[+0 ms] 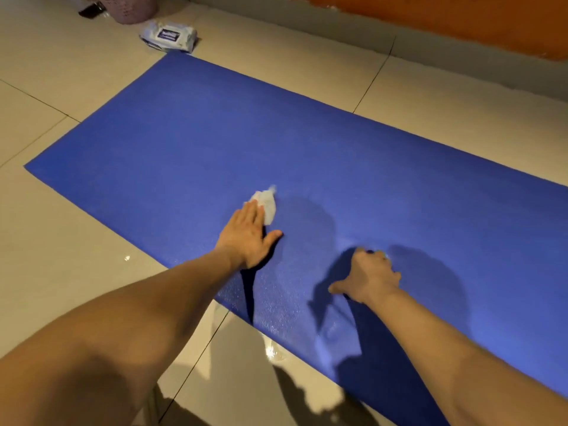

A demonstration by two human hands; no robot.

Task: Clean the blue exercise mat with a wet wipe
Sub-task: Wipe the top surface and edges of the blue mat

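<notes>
Flat left grip (246, 238), fingers straight and together; right grip (372, 278) curled, knuckles up (thumb out).

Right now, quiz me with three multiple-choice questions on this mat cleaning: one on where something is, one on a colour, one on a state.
1. Where does the pack of wipes lie?
A on the tiled floor by the far corner of the mat
B in the middle of the mat
C in a hand

2. What colour is the wipe on the mat?
A green
B white
C red

3. How is the left hand on the wipe?
A clenched in a fist
B raised off it
C flat, fingers straight, pressing it

Answers:
1. A, the pack sits on tiles just off the corner.
2. B, it shows white against the blue.
3. C, straight fingers cover part of it.
</notes>
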